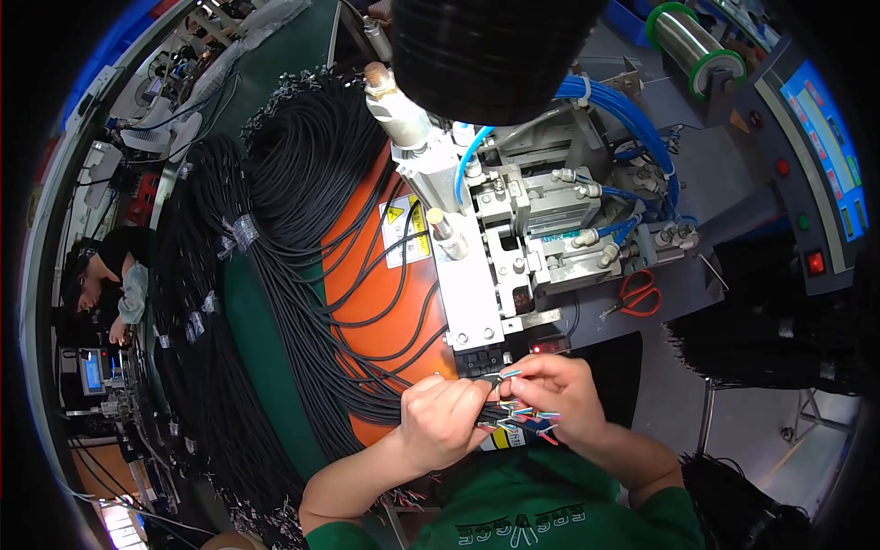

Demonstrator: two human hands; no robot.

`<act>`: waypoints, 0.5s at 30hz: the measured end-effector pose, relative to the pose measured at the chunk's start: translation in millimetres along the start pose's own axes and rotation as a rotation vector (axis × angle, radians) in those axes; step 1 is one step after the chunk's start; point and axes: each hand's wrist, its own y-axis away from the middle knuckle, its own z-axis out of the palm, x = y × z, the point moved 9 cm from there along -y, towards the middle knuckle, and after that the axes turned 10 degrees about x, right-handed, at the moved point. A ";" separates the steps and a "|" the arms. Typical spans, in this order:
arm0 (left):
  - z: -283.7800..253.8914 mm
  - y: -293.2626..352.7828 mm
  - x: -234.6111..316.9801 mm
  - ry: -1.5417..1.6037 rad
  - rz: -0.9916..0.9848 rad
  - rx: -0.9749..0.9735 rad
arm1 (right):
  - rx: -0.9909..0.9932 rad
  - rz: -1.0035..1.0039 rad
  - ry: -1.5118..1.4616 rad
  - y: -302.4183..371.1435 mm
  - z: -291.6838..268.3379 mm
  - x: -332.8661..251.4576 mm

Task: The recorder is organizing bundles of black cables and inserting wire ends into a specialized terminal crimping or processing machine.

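My left hand (pixel 445 417) is closed around a bunch of black cables close to their stripped ends. Thin coloured wires (pixel 527 414) in red, blue, white and other shades fan out from these ends between my hands. With thumb and fingertips, my right hand (pixel 564 390) pinches the fine wires of one cable end, just in front of the machine's black lower part (pixel 481 359). The long black cables (pixel 284 302) run from my left hand up and left across an orange plate (pixel 362 284). Inside my left fist the cables are mostly hidden.
A metal pneumatic machine (pixel 472 266) with blue air hoses (pixel 642 115) stands directly ahead. Red-handled scissors (pixel 639 293) lie to its right. Beyond are a wire spool (pixel 697 50) and a control screen (pixel 825 147). Tied cable bundles (pixel 183 275) hang left; a co-worker's arm (pixel 119 275) shows far left.
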 end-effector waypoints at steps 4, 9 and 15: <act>-1.9 -4.3 -3.3 -0.009 -0.027 0.039 | 0.035 -0.581 0.524 14.2 16.7 -46.6; 2.9 -0.5 -1.9 -0.068 -0.007 -0.007 | -0.010 -0.459 0.618 -0.2 11.2 -40.0; 6.1 -1.4 -3.7 -0.047 -0.038 -0.018 | 0.037 -0.372 0.418 -4.6 4.0 -26.5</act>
